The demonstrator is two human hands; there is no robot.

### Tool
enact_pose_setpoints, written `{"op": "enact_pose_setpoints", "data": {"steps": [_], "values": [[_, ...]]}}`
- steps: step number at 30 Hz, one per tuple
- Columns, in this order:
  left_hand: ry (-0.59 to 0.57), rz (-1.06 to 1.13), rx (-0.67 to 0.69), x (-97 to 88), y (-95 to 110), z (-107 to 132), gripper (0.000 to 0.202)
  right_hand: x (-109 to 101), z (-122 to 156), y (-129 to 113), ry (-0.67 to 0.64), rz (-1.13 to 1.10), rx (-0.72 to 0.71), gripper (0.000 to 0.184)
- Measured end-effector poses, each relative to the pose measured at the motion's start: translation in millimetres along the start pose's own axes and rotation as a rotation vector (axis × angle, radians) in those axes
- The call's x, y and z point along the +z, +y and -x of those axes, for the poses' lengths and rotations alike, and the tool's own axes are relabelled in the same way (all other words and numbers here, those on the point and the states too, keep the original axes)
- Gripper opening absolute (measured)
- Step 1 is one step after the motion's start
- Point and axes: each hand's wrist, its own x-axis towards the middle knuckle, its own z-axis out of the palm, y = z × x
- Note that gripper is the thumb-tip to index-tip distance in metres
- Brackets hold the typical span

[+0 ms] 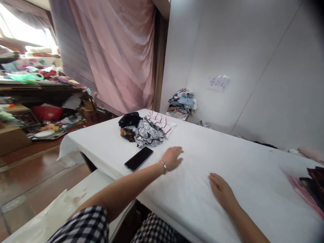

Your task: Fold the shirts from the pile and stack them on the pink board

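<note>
My left hand (172,158), with a silver bracelet (164,166) at the wrist, hovers at or just over the white tablecloth (243,175). Its fingers are spread and hold nothing. To the right, my right hand (222,189) is at the cloth, fingers loosely extended, nothing visible in it. A dark phone (139,158) lies left of my left hand. Behind the phone sits a crumpled heap: a black-and-white patterned cloth (148,132), a black cloth (129,119), a brown-and-black printed piece (128,134) and a white cloth with red lines (163,122).
Folded dark and pink fabrics (312,187) lie at the table's right edge. A pile of clothes (182,103) stands beyond the far edge, by the grey wall (240,50) with a paper sign (219,83). Pink curtains (113,50) hang behind; a cluttered shelf (30,84) is at left.
</note>
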Motion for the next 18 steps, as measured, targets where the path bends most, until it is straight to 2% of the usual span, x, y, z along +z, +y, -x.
{"op": "enact_pose_setpoints", "data": {"steps": [4, 7, 9, 12, 15, 18], "values": [[0.104, -0.157, -0.347, -36.1, -84, -20, 0.045, 5, 3, 4, 0.016, 0.080, -0.087, 0.035], [0.137, -0.231, -0.574, -47.6, -127, -27, 0.062, 5, 3, 4, 0.012, 0.105, -0.093, 0.036], [0.155, -0.248, -0.685, -49.4, -145, -28, 0.071, 4, 3, 4, 0.012, 0.115, -0.082, 0.036], [0.196, -0.222, -0.812, -50.6, -164, -27, 0.075, 5, 2, 6, 0.016, 0.112, -0.062, 0.035], [0.240, -0.144, -0.898, -57.6, -182, -26, 0.065, 5, 1, 6, 0.018, 0.096, -0.048, 0.033], [0.312, -0.046, -0.934, -72.5, -197, -30, 0.048, 3, 1, 3, 0.013, 0.063, -0.036, 0.033]]}}
